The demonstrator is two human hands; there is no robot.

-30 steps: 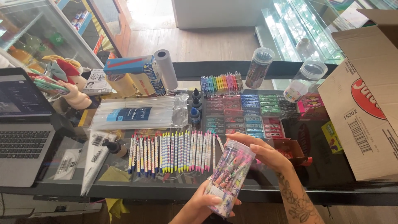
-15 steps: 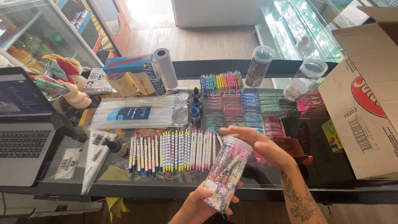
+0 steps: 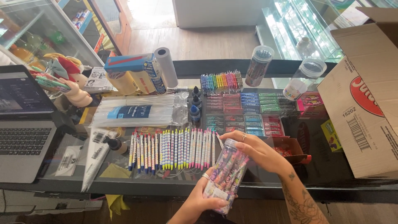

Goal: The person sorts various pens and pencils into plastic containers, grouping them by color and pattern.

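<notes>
I hold a clear plastic jar [image 3: 227,174] packed with colourful patterned pencils, tilted, low in the middle of the head view. My left hand [image 3: 203,200] grips its bottom end from below. My right hand [image 3: 256,149] is wrapped over its open top end, with a ring on one finger. Just left of the jar, a row of several patterned pencils [image 3: 172,148] lies side by side on the dark glass counter [image 3: 174,186].
A laptop [image 3: 25,124] sits at the left, a big cardboard box [image 3: 365,103] at the right. Behind the pencils are a bag of clear sticks [image 3: 139,110], small ink bottles [image 3: 195,108], rows of flat packets [image 3: 244,112], two plastic jars [image 3: 259,65] and a paper roll [image 3: 166,66].
My right hand slid up along the jar from its side to cover the top end. The jar shifted slightly left and up.
</notes>
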